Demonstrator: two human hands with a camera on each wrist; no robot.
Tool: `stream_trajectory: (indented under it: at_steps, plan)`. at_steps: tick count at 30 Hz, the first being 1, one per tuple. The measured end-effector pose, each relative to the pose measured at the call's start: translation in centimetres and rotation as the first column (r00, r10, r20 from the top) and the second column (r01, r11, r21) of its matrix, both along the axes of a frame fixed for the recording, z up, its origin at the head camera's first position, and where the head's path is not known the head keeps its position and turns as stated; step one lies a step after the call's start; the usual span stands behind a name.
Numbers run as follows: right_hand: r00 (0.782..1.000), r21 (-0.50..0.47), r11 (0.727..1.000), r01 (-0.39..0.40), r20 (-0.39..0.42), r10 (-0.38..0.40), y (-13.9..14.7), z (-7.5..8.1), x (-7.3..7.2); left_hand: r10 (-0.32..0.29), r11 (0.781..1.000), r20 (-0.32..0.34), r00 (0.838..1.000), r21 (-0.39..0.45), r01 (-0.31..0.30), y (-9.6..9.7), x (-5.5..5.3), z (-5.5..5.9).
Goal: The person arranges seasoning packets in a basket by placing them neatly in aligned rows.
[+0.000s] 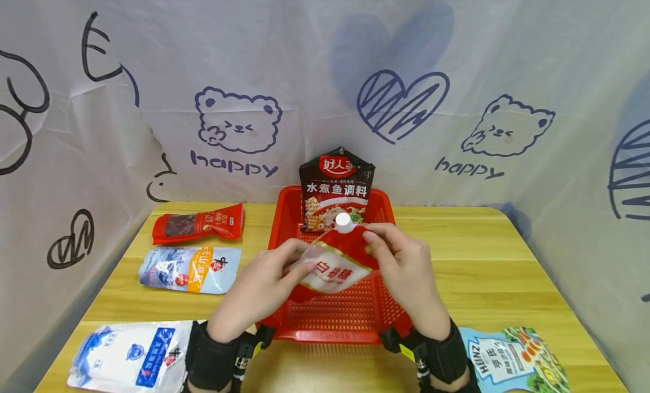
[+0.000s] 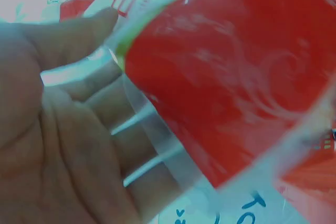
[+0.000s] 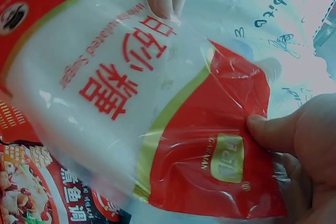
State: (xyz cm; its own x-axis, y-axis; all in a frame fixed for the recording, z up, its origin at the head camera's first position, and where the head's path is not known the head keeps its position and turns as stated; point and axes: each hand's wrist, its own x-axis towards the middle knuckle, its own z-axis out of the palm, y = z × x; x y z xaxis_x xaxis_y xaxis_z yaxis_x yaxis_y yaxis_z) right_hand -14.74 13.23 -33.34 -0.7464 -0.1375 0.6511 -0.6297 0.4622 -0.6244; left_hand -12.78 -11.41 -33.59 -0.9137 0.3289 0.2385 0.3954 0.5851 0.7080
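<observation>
And here we are at the table [image 1: 457,241], both hands busy on 1 item, the white sugar bag [image 1: 335,272]; it is tilted above the red basket [image 1: 335,335], its white cap [image 1: 343,223] up at the top; the left hand [image 1: 266,283] pinches the bag's left edge, thumb on the printed face and fingers behind; over on the other side, the right hand [image 1: 408,263] pinches the red upper corner near the cap, again thumb in front; so that's 2 clamped grips, well apart, and it looks a sensible choice, since a soft, floppy bag would likely sag or fold from just 1; the spread also leaves the red lettering facing up.

Inside the basket, at the far end, the dark seasoning packet [image 1: 335,184] stands upright, its top poking above the rim; the far wall probably props it, and standing it there leaves the near floor uncovered; out to the left, 3 packs lie flat in a column, the red packet [image 1: 198,224] farthest, the blue-and-orange pouch [image 1: 190,269] between, the white-and-blue pouch [image 1: 132,353] nearest, partly behind the left wrist strap [image 1: 213,353]; alone on the right lies the Heinz pouch [image 1: 513,359]; set aside like that, they seem placed to give both arms room around the basket.
</observation>
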Motion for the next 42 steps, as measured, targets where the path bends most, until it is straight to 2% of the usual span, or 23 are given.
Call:
stream_trajectory:
  at_steps: [5, 10, 13, 16, 22, 25, 28, 31, 36, 39, 42]
  plan:
    - [0.999, -0.061, 0.998, 0.013, 0.040, -0.010, 0.2, 0.4, 0.0, -0.050, 0.998, 0.041, 0.998, -0.019, 0.051, -0.6, -0.1, -0.1]
    - [0.996, -0.107, 0.994, 0.009, 0.090, 0.001, 0.4, 0.6, 0.1, -0.077, 0.997, 0.073, 0.994, 0.009, 0.077, -1.0, -0.1, 0.1]
    - [0.992, -0.140, 0.990, 0.010, 0.128, 0.009, 0.6, 0.6, 0.1, -0.062, 0.998, 0.066, 0.996, 0.033, 0.060, -0.9, -0.1, 0.1]
    - [0.988, -0.154, 0.988, 0.005, 0.155, 0.020, 0.7, 0.8, 0.2, -0.021, 0.999, 0.036, 0.999, 0.050, 0.019, -0.7, -0.1, 0.2]
    - [0.986, -0.142, 0.990, 0.006, 0.166, 0.017, 1.0, 0.9, 0.3, 0.037, 0.996, 0.011, 0.999, 0.083, -0.038, -0.4, -0.1, 0.1]
    - [0.985, -0.141, 0.990, -0.006, 0.167, 0.030, 1.1, 1.0, 0.4, 0.025, 0.997, 0.008, 1.000, 0.069, -0.026, -0.7, -0.2, 0.1]
    - [0.987, -0.126, 0.992, -0.029, 0.150, 0.048, 1.1, 1.2, 0.4, -0.025, 0.998, 0.022, 0.999, 0.051, 0.024, -1.2, -0.3, 0.1]
    - [0.991, -0.072, 0.996, -0.046, 0.121, 0.054, 1.2, 1.7, 0.4, -0.085, 0.995, 0.045, 0.995, 0.059, 0.082, -1.6, -0.5, 0.0]
    - [0.994, 0.109, 0.991, -0.075, 0.090, 0.065, 1.9, 3.9, -0.4, -0.132, 0.989, 0.082, 0.988, 0.079, 0.126, -1.6, -0.7, 0.0]
    - [0.990, 0.203, 0.971, -0.127, 0.092, 0.110, 2.0, 5.6, -1.5, -0.115, 0.991, 0.084, 0.990, 0.080, 0.108, -2.0, -0.6, 0.0]
    - [0.984, 0.274, 0.945, -0.177, 0.082, 0.160, 1.9, 6.9, -3.1, -0.052, 0.996, 0.056, 0.997, 0.077, 0.048, -2.8, -0.6, 0.1]
